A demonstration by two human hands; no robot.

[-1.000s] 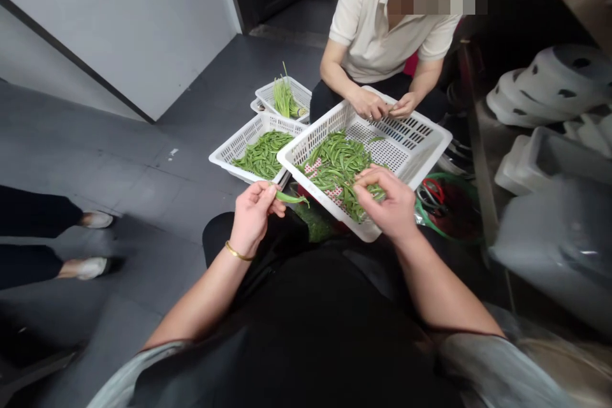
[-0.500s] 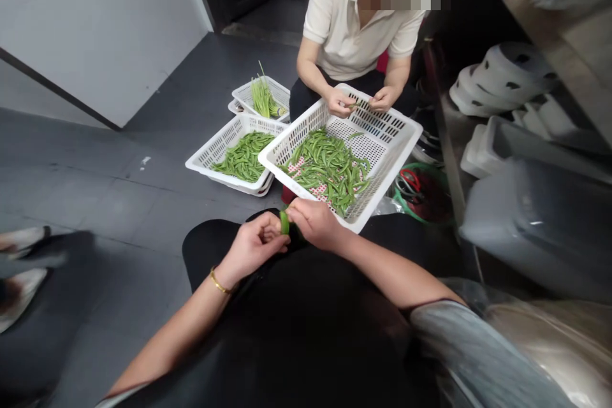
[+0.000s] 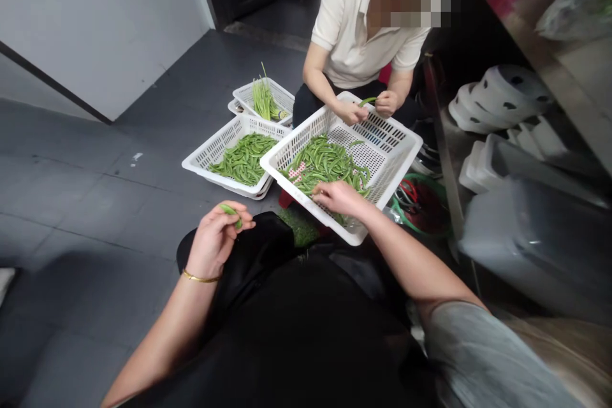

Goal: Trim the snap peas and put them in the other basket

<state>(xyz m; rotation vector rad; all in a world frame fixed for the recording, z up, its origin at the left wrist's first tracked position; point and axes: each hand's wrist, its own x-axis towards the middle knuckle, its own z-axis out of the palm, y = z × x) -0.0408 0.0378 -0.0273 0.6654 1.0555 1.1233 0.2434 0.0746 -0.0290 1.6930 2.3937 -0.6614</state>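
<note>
My left hand [image 3: 217, 233], with a gold bracelet at the wrist, is raised over my left knee and pinches a green pea pod [image 3: 231, 210] between thumb and fingers. My right hand [image 3: 338, 196] reaches over the near edge of a white slotted basket [image 3: 401, 153]. Its fingers are drawn together at the heap of pea pods [image 3: 325, 162] inside; whatever lies between them is hidden. Across the basket, a co-worker's hands [image 3: 370, 108] hold another pod above the far rim.
A second white basket [image 3: 201, 162] of pea pods stands on the floor to the left. Behind it, another basket [image 3: 287, 92] holds long green stalks. At right are a green basin [image 3: 442, 204], stacked white containers [image 3: 502, 92] and a grey bin [image 3: 535, 236].
My hands, together over my lap at a pod before, have parted. The left moved left with a pod; the right moved forward into the basket. The co-worker's hands have shifted with a pod.
</note>
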